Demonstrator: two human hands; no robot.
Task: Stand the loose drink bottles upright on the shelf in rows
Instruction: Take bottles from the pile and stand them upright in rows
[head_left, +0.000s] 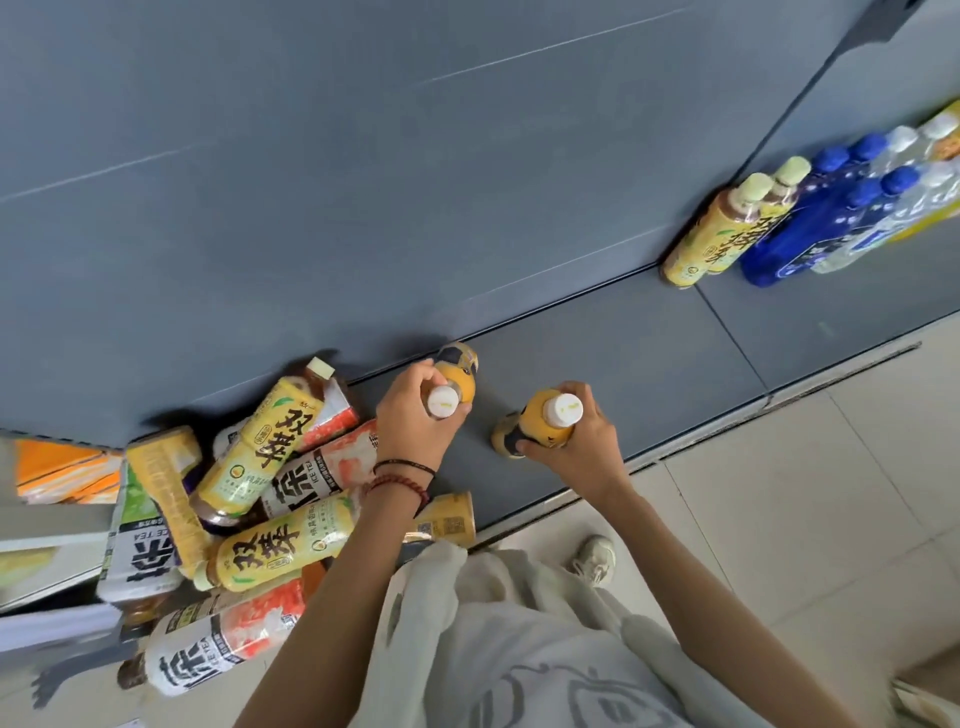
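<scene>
Two orange bottles, one gripped in left hand (410, 415), other (540, 423) in right hand (576, 441).

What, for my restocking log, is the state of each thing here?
left orange bottle: capped, held cap-up
right orange bottle: capped, held tilted
left hand: fingers grip the left orange bottle near its cap
right hand: fingers grip the right orange bottle near its cap
loose bottles: piled, lying on their sides
rowed bottles: capped, standing upright
</scene>
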